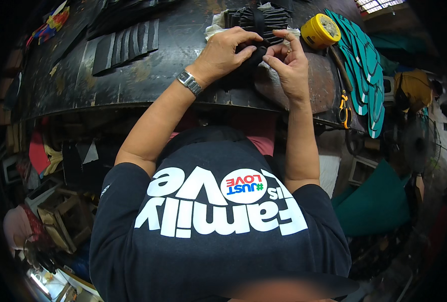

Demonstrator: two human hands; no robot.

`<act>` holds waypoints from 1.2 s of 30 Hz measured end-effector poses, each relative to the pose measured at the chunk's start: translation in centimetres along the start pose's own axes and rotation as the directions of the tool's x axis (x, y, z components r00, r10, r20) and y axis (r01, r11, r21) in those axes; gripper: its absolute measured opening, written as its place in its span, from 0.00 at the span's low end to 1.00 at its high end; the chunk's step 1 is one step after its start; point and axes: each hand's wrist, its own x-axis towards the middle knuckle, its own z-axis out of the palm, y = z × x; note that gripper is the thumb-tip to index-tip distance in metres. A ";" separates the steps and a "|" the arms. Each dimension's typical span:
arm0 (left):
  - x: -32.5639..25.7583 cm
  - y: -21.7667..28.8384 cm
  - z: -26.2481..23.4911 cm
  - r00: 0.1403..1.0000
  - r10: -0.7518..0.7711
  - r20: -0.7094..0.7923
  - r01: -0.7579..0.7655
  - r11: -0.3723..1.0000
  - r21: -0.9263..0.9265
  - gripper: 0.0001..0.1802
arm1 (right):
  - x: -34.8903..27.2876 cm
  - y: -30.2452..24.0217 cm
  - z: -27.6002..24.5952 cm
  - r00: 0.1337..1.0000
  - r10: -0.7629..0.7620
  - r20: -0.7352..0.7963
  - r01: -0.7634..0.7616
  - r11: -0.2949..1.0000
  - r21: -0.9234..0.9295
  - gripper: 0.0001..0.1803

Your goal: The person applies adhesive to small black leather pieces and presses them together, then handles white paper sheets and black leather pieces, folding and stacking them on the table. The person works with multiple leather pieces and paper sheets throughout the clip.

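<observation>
My left hand (229, 50), with a metal watch on the wrist, is closed, thumb and forefinger drawn together at a piece of black material (251, 61). Close beside it on the right, my right hand (291, 61) has curled fingers, the thumb bent toward them. Whatever is between its fingertips is too small and dark to make out. Just beyond both hands lies a bundle of thin black pieces (276, 21), with a black band across its middle. White crumpled material (216, 24) shows at the bundle's side.
A yellow round tub (321, 31) stands right of the bundle. Overlapping teal cut pieces (362, 65) hang over the table's right edge, near orange-handled scissors (344, 108). A brown worn slab (321, 83) lies under my right wrist. Black strips (125, 46) are fanned on the dark table (108, 93) at left.
</observation>
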 end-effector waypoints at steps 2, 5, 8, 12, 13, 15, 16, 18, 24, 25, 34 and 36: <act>0.3 0.1 -0.1 1.000 0.005 0.021 -0.006 1.000 0.022 0.12 | -0.1 0.5 0.4 0.989 -0.109 -0.105 0.103 0.993 -0.059 0.31; 0.5 0.3 -0.2 0.999 0.021 0.031 -0.023 0.999 0.047 0.10 | -0.1 0.8 1.1 0.960 -0.224 -0.170 0.203 0.970 -0.132 0.30; 0.9 0.1 -0.2 0.998 0.035 0.050 -0.037 0.999 0.036 0.10 | 0.1 0.7 1.4 0.961 -0.248 -0.122 0.214 0.947 -0.238 0.30; 0.9 -0.3 -0.3 0.996 0.085 0.039 -0.087 0.995 0.056 0.10 | 0.4 0.6 1.7 0.976 -0.195 -0.093 0.170 0.959 -0.228 0.30; 0.8 -0.3 -0.2 0.994 0.105 0.025 -0.107 0.992 0.073 0.10 | 0.4 0.6 1.7 0.982 -0.172 -0.078 0.154 0.968 -0.199 0.29; 0.7 -0.3 -0.1 0.994 0.108 0.021 -0.110 0.986 0.129 0.10 | 0.3 0.6 1.6 0.987 -0.150 -0.057 0.140 0.978 -0.157 0.29; 0.6 -0.3 0.0 0.994 0.111 0.020 -0.113 0.981 0.155 0.10 | 0.1 0.6 1.5 0.987 -0.151 -0.051 0.143 0.979 -0.142 0.29; 0.7 -0.3 0.1 0.997 0.076 0.029 -0.080 0.983 0.166 0.10 | -0.3 0.6 1.4 0.988 -0.151 -0.030 0.146 0.982 -0.119 0.29; 0.9 0.0 -0.4 0.998 0.057 0.025 -0.058 0.996 0.061 0.10 | -1.6 1.0 0.8 0.987 -0.156 -0.029 0.152 0.984 -0.091 0.31; 0.9 0.0 -0.5 0.998 0.066 0.019 -0.066 0.997 0.030 0.11 | -1.6 1.2 0.8 0.987 -0.151 -0.058 0.149 0.988 -0.033 0.32; 0.5 0.2 0.0 0.991 0.126 0.039 -0.132 0.969 0.210 0.12 | -1.2 1.9 1.4 0.976 -0.170 -0.134 0.170 0.985 -0.013 0.32; 0.8 -0.1 0.1 0.989 0.134 0.057 -0.144 0.962 0.232 0.10 | -1.3 1.8 1.7 0.961 -0.208 -0.182 0.199 0.978 -0.066 0.31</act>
